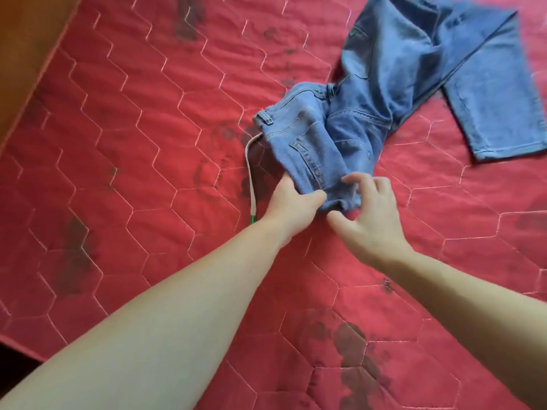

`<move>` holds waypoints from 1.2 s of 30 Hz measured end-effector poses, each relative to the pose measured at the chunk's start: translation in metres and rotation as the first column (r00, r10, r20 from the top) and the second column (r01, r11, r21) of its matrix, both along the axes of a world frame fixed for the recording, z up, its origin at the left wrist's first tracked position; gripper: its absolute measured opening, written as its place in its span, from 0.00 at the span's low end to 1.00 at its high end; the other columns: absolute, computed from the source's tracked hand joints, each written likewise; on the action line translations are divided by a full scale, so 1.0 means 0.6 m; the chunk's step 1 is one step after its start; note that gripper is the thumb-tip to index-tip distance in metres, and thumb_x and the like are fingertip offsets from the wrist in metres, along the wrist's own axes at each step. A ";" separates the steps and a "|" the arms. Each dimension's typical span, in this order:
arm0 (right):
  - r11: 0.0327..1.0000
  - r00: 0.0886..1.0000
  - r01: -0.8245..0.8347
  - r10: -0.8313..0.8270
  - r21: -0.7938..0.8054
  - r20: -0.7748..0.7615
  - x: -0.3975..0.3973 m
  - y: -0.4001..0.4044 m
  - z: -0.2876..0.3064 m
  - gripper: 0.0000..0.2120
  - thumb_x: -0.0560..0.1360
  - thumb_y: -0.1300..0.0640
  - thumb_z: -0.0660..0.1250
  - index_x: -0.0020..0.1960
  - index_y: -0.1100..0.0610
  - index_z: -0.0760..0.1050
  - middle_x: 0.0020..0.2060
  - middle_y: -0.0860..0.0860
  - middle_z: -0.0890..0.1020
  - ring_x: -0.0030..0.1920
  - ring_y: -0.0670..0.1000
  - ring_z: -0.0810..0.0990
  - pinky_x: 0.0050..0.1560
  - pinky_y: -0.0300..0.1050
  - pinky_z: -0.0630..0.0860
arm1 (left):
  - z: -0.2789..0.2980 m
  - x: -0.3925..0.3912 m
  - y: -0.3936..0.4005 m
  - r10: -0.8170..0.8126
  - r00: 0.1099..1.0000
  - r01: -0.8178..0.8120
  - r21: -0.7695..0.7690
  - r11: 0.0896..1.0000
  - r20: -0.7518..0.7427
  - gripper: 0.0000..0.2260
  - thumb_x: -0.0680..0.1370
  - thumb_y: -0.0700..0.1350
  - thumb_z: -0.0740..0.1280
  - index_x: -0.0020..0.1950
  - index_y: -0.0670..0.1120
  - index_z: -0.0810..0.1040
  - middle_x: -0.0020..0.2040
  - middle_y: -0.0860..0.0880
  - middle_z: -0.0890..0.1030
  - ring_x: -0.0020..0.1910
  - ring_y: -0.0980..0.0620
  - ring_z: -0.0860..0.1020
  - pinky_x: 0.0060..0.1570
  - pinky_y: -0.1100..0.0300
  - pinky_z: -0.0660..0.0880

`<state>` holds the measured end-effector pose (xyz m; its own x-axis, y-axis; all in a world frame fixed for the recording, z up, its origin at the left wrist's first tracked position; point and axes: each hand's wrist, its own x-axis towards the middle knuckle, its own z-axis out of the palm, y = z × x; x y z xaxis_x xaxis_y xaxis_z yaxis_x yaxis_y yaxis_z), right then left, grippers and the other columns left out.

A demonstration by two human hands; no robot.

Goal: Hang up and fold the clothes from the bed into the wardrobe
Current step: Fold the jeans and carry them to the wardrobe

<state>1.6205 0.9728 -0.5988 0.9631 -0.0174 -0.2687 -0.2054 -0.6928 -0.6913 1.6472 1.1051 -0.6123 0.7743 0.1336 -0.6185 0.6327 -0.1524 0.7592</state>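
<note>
A pair of blue jeans (393, 84) lies crumpled on the red quilted bed (133, 143), waist end nearest me, legs stretching away to the upper right. My left hand (291, 204) grips the near corner of the waistband, thumb on top of the denim. My right hand (370, 214) hovers just right of that corner with fingers spread and slightly bent, fingertips at the fabric's edge, holding nothing. A pale strap with a green tip (251, 184) trails from under the waistband toward me.
The bed cover carries dark printed patches and white hexagon stitching. A brown wooden surface (26, 39) borders the bed at the upper left. The bed's near edge and dark floor (11, 371) show at the lower left.
</note>
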 end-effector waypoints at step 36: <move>0.725 0.791 -0.537 0.610 -0.432 0.041 -0.164 -0.314 0.303 0.37 0.67 0.62 0.63 0.74 0.46 0.60 0.72 0.43 0.65 0.70 0.50 0.66 0.62 0.52 0.71 | 0.318 -0.219 -0.237 -0.813 0.581 0.714 0.455 0.533 0.040 0.31 0.71 0.32 0.60 0.70 0.58 0.73 0.66 0.56 0.78 0.64 0.54 0.76 0.61 0.61 0.73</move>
<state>1.5221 0.7843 -0.4167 0.8501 0.4890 -0.1953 0.4119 -0.8486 -0.3320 1.5156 0.9627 -0.4213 0.7871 -0.4122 -0.4589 -0.0377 -0.7747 0.6312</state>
